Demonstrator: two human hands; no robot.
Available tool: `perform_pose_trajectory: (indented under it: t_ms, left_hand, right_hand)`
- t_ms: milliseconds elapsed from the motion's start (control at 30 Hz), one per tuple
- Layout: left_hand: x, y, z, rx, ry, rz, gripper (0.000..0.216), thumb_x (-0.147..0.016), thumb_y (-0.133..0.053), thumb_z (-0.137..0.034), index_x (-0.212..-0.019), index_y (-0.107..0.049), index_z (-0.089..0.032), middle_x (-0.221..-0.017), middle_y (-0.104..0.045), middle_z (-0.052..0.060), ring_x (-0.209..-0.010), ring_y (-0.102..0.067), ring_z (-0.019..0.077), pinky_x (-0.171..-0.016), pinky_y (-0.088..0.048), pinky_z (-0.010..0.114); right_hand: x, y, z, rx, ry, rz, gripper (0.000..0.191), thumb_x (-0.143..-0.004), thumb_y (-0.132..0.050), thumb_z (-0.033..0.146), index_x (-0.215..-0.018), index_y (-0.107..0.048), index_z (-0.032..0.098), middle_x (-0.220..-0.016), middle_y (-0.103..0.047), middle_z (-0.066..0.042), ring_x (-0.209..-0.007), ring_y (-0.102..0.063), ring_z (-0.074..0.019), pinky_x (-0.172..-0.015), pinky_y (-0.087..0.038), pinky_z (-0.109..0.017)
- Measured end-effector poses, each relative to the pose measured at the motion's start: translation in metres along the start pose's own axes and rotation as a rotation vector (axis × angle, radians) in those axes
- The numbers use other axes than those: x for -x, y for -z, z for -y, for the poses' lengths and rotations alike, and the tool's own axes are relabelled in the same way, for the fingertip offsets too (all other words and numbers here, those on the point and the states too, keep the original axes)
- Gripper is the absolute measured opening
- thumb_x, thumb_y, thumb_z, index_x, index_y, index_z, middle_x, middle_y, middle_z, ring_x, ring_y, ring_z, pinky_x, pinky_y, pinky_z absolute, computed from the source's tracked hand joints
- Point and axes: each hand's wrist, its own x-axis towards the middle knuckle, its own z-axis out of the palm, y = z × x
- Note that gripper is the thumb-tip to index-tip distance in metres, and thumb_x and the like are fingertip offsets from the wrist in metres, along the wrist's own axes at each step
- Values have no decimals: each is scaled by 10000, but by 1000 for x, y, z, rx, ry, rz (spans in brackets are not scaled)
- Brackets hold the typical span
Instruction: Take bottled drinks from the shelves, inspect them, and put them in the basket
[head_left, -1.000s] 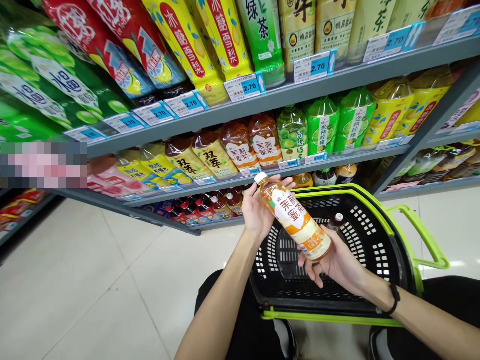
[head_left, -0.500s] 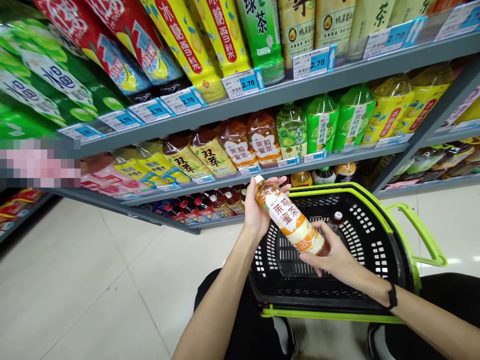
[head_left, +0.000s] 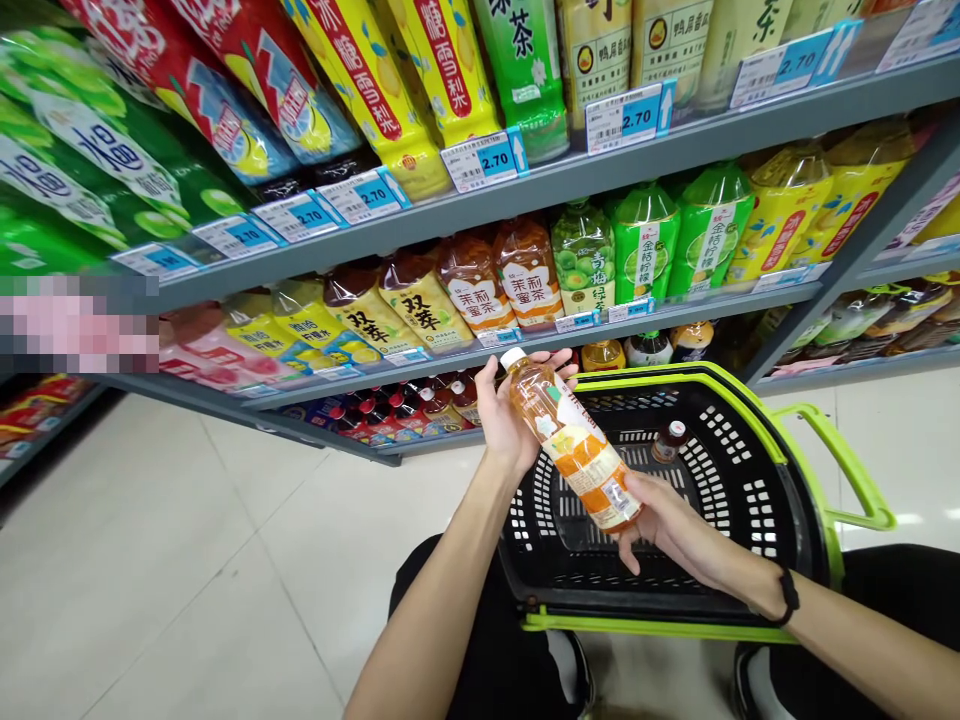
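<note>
A bottle of amber tea [head_left: 577, 450] with a white cap and an orange and cream label lies tilted between my two hands, its cap toward the shelf. My left hand [head_left: 508, 410] cradles the neck end, fingers curled partly behind the bottle. At the base, my right hand [head_left: 664, 520] grips the lower side with the thumb on top. Both hands hold the bottle above a black shopping basket [head_left: 705, 590] with lime-green trim. Inside the basket stands a small dark bottle [head_left: 668, 440] with a white cap.
Grey store shelves [head_left: 480, 205] filled with bottled drinks run across the front, with price tags [head_left: 630, 118] along their edges. The basket's green handle [head_left: 844, 470] juts out on the right. Pale floor tiles [head_left: 202, 560] spread to the left. My knees flank the basket.
The tea bottle has been rolled about its long axis, so the front lettering has turned away and the label's side print shows. My right fingers have shifted around its base.
</note>
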Motion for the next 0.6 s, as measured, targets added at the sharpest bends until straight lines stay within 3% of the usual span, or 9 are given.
perform_pose_trajectory:
  t_ms: [133, 300, 467, 600]
  left_hand:
    - [-2, 2, -1, 11, -7, -34, 504, -881, -525, -596, -890, -745, -143, -1201, -766, 150, -1166, -712, 321, -1013, -572, 452]
    - [-1, 4, -2, 5, -9, -48, 534, -896, -511, -574, -1004, -762, -115, -1199, -764, 155, -1193, -697, 329, -1045, -551, 457]
    - [-1, 3, 0, -23, 1, -3, 547, -895, -509, -565, -1056, -757, -104, -1231, -752, 161, -1229, -676, 340, -1076, -523, 479]
    - [-1, 1, 2, -50, 7, 16, 521, -887, -517, -542, -1060, -754, -112, -1241, -749, 159, -1244, -667, 344, -1081, -517, 490]
  right_hand:
    - [0, -3, 1, 66, 3, -27, 439, -959, -664, 517, -1219, -645, 164, -807, -624, -13, -584, -561, -105, -450, -554, -223]
    - [-2, -3, 6, 25, 12, -95, 569, -983, -605, 552, -1401, -461, 194, -848, -679, -33, -670, -650, -168, -527, -620, -317]
    - [-3, -3, 4, 80, 33, -101, 659, -807, -854, 446, -1260, -432, 220, -773, -660, 36, -590, -612, -119, -509, -595, -266]
    - [-1, -5, 3, 71, 45, -95, 550, -804, -851, 461, -1106, -458, 223, -772, -672, 23, -579, -613, -117, -471, -571, -248]
